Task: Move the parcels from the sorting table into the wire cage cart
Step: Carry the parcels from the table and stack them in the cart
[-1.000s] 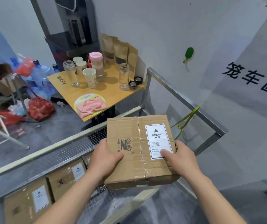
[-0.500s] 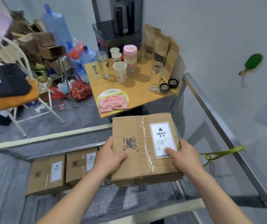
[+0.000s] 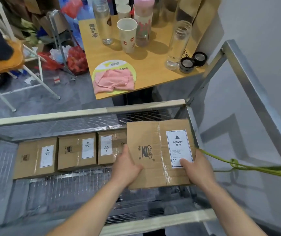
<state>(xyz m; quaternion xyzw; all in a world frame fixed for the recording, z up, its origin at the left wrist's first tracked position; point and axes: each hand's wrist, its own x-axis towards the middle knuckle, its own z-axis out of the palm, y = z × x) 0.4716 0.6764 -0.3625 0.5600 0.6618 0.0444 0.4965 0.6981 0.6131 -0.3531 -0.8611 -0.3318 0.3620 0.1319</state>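
I hold a brown cardboard parcel (image 3: 155, 150) with a white HEAVY label inside the wire cage cart (image 3: 85, 114), at its right end. My left hand (image 3: 127, 165) grips the parcel's left edge, thumb on top. My right hand (image 3: 196, 169) grips the right edge, thumb on the label. Three more labelled parcels lie in a row on the cart's mesh floor: one on the left (image 3: 36, 157), one in the middle (image 3: 76, 153), one (image 3: 110, 149) right beside the held parcel.
A wooden side table (image 3: 155, 72) with cups, glass bottles, jar lids and a pink cloth stands just beyond the cart. A white chair (image 3: 25, 65) and clutter are at left. A green strap (image 3: 248, 169) hangs on the cart's right rail (image 3: 258, 103).
The parcel has come down from above the cart's rim into the cart, next to the row of parcels. My view has tilted down and closer.
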